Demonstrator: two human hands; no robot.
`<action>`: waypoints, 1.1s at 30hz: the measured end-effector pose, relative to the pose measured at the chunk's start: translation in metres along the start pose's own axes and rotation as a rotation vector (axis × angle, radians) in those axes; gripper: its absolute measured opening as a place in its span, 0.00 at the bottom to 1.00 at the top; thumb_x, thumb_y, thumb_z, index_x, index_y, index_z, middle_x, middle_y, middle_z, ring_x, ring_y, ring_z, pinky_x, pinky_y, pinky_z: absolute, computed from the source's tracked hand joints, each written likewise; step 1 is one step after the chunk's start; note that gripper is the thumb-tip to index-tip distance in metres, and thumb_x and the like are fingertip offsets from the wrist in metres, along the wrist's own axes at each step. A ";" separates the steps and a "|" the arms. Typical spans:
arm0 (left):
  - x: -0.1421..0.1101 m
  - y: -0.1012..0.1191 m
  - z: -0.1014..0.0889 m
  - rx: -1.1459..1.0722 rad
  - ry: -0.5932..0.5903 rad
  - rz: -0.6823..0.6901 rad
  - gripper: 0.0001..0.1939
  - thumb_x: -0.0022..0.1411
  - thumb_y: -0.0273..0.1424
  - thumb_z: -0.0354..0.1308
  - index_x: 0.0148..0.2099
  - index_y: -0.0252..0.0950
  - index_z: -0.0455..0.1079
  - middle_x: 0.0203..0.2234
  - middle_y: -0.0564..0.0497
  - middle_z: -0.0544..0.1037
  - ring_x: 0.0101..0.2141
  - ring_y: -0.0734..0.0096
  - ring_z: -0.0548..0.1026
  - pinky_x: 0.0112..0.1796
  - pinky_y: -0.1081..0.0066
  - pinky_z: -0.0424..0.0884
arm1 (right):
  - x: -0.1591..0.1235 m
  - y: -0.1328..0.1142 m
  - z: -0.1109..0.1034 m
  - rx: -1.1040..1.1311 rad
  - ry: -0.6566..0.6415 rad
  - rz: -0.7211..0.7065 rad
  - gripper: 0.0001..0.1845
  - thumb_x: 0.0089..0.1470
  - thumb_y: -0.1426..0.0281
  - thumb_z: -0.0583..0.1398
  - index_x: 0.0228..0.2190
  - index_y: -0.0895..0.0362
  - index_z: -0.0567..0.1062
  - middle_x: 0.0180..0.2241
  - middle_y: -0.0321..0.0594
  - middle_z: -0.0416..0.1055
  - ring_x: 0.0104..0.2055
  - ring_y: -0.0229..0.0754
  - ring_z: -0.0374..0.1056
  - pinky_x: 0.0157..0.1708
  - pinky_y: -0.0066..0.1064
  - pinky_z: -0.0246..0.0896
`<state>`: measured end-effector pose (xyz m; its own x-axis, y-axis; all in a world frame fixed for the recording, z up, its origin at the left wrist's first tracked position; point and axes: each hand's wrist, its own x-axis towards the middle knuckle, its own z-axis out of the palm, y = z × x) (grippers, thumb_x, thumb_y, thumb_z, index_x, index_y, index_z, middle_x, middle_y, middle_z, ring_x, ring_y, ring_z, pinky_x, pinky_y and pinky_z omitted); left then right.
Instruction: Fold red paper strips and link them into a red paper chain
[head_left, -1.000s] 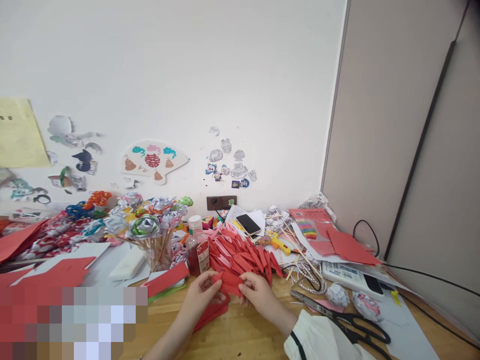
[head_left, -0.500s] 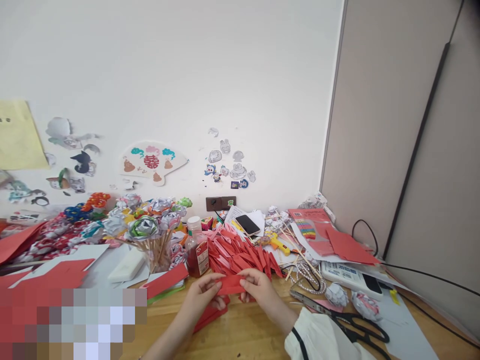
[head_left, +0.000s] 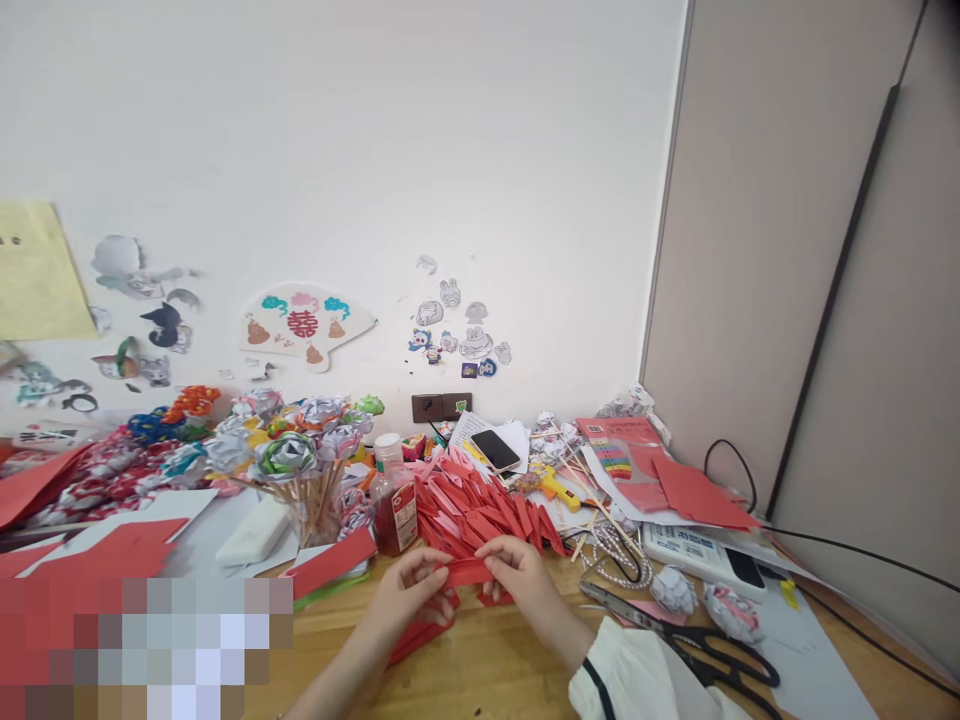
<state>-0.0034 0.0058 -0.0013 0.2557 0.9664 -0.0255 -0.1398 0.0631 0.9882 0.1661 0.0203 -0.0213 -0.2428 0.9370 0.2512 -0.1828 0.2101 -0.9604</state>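
A narrow strip of red paper [head_left: 467, 572] stretches between my hands, just above the wooden table. My left hand [head_left: 416, 587] pinches its left end, and my right hand [head_left: 516, 572] pinches the right end between thumb and fingers. Under and beside my left hand lie more red paper strips [head_left: 421, 640], partly covered by it. A small red piece [head_left: 495, 598] shows below my right hand. Right behind the hands is a heap of folded red paper pieces [head_left: 480, 505].
A glue bottle [head_left: 390, 500] stands behind my left hand, near a cup of sticks [head_left: 311, 515] and paper flowers [head_left: 289, 452]. To the right lie black-handled scissors [head_left: 712, 650], a bead string [head_left: 615, 555], a yellow glue gun [head_left: 559, 487] and a phone [head_left: 495, 450].
The red paper between my hands looks narrower than before, its upper edge folded down. Both hands have stayed nearly in place, with slight finger shifts.
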 end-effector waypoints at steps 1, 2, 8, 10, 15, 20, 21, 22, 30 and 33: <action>0.001 -0.001 0.001 0.011 -0.019 0.008 0.21 0.38 0.39 0.63 0.33 0.34 0.62 0.13 0.55 0.73 0.16 0.70 0.71 0.20 0.72 0.66 | 0.000 0.000 0.000 0.005 0.001 0.002 0.13 0.42 0.63 0.58 0.29 0.61 0.70 0.15 0.32 0.64 0.17 0.32 0.60 0.18 0.23 0.54; 0.001 -0.002 0.001 0.025 -0.031 0.018 0.21 0.37 0.39 0.63 0.32 0.34 0.61 0.13 0.56 0.72 0.15 0.70 0.71 0.20 0.72 0.66 | 0.000 0.000 0.001 0.014 -0.005 0.009 0.13 0.42 0.63 0.58 0.28 0.61 0.69 0.15 0.32 0.63 0.17 0.32 0.60 0.18 0.23 0.54; 0.000 -0.003 0.003 0.090 -0.025 0.001 0.22 0.36 0.43 0.62 0.31 0.34 0.61 0.10 0.56 0.71 0.13 0.72 0.69 0.18 0.75 0.63 | -0.004 0.000 0.006 0.039 -0.132 0.005 0.14 0.42 0.63 0.59 0.31 0.60 0.70 0.19 0.32 0.64 0.18 0.31 0.59 0.18 0.23 0.55; 0.000 -0.002 0.003 0.104 -0.021 -0.001 0.22 0.37 0.43 0.62 0.30 0.34 0.62 0.08 0.56 0.70 0.12 0.74 0.67 0.16 0.76 0.61 | -0.006 -0.001 0.006 0.042 -0.185 -0.020 0.15 0.45 0.63 0.58 0.33 0.60 0.70 0.20 0.34 0.65 0.19 0.31 0.60 0.19 0.23 0.56; -0.002 -0.002 0.005 0.065 -0.007 -0.023 0.20 0.38 0.41 0.62 0.31 0.33 0.63 0.08 0.56 0.70 0.10 0.77 0.65 0.15 0.79 0.57 | -0.007 -0.002 0.006 0.034 -0.253 -0.035 0.17 0.47 0.62 0.56 0.37 0.59 0.69 0.21 0.35 0.66 0.20 0.32 0.61 0.20 0.23 0.56; -0.008 0.002 0.007 -0.163 -0.074 -0.052 0.16 0.40 0.34 0.64 0.32 0.33 0.64 0.13 0.55 0.72 0.15 0.77 0.68 0.21 0.76 0.63 | -0.004 0.001 0.005 0.008 -0.198 -0.025 0.15 0.46 0.63 0.56 0.34 0.61 0.71 0.18 0.34 0.66 0.17 0.31 0.61 0.19 0.23 0.56; -0.009 0.003 0.007 -0.193 -0.090 -0.055 0.16 0.40 0.33 0.63 0.32 0.33 0.65 0.15 0.54 0.72 0.16 0.77 0.69 0.22 0.76 0.64 | -0.004 0.001 0.005 0.001 -0.184 -0.027 0.14 0.46 0.64 0.56 0.34 0.61 0.71 0.18 0.34 0.66 0.17 0.31 0.60 0.19 0.23 0.56; -0.010 0.004 0.007 -0.212 -0.104 -0.057 0.15 0.41 0.32 0.63 0.32 0.33 0.65 0.16 0.54 0.73 0.18 0.76 0.70 0.23 0.75 0.65 | -0.004 0.001 0.005 -0.009 -0.168 -0.029 0.14 0.46 0.64 0.56 0.33 0.60 0.71 0.18 0.33 0.66 0.17 0.31 0.60 0.18 0.23 0.56; -0.003 -0.003 0.003 -0.180 -0.109 -0.061 0.13 0.43 0.35 0.62 0.29 0.33 0.63 0.16 0.54 0.71 0.17 0.77 0.70 0.22 0.76 0.65 | -0.005 0.001 0.006 -0.085 -0.134 -0.026 0.12 0.46 0.66 0.55 0.30 0.61 0.73 0.18 0.34 0.65 0.17 0.31 0.60 0.18 0.23 0.56; 0.000 -0.007 0.003 -0.125 -0.064 -0.046 0.17 0.39 0.36 0.64 0.29 0.34 0.62 0.14 0.56 0.70 0.16 0.76 0.69 0.22 0.75 0.65 | -0.007 -0.001 0.005 -0.141 -0.179 -0.028 0.13 0.46 0.65 0.55 0.32 0.61 0.72 0.21 0.35 0.67 0.20 0.32 0.61 0.20 0.23 0.57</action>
<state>0.0001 0.0042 -0.0081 0.3248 0.9441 -0.0571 -0.2437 0.1419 0.9594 0.1632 0.0119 -0.0220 -0.4073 0.8684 0.2829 -0.0599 0.2838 -0.9570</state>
